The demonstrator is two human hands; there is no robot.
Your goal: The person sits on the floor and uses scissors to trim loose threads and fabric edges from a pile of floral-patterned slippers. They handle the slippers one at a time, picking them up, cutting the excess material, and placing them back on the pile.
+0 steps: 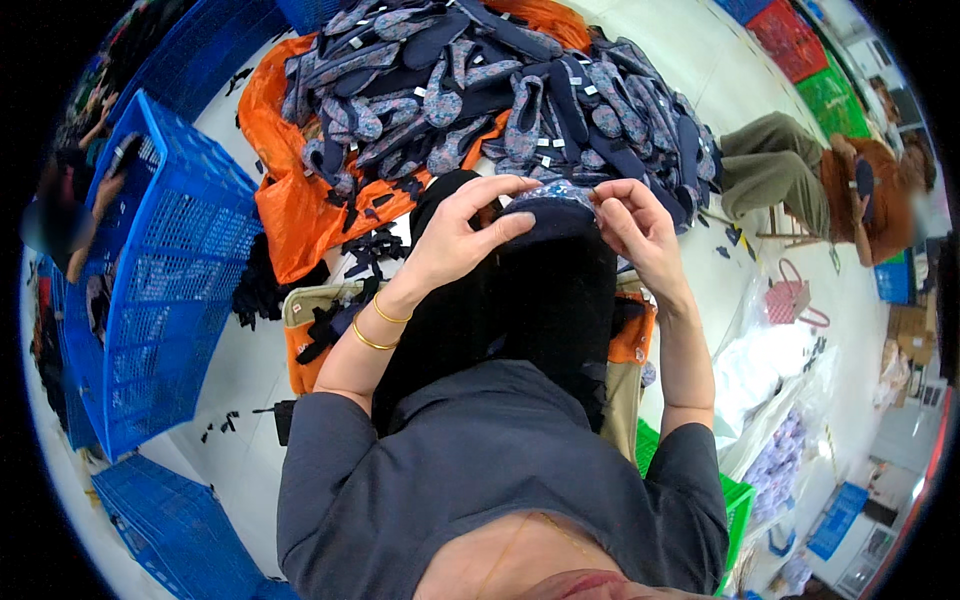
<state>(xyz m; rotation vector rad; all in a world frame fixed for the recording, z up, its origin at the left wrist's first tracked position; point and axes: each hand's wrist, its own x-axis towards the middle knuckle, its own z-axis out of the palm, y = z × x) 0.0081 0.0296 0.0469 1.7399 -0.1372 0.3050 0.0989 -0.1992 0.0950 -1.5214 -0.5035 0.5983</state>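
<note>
One navy floral slipper is over our lap: our left hand pinches one side; our right hand bunches its fingertips at the other, gripping what, we cannot tell. Slack left fingers could drop it.

White floor, orange plastic sheet, dark scraps
</note>
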